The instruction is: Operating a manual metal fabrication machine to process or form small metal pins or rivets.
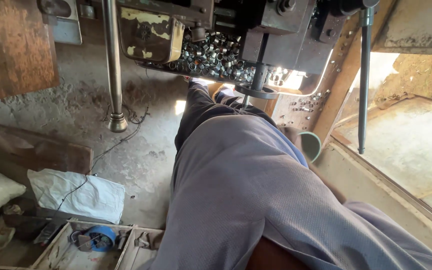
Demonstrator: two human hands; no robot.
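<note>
A person's grey-sleeved arm (256, 190) fills the lower middle of the frame, reaching toward a machine.

The sleeve hides the hand, so its grip cannot be told. Small shiny metal rings (211, 55) heap on the machine's tray (296, 92) at upper centre. Bare concrete floor (141, 150) lies open at left; a white sack (83, 192) and a wooden box (126, 250) sit lower left.
</note>
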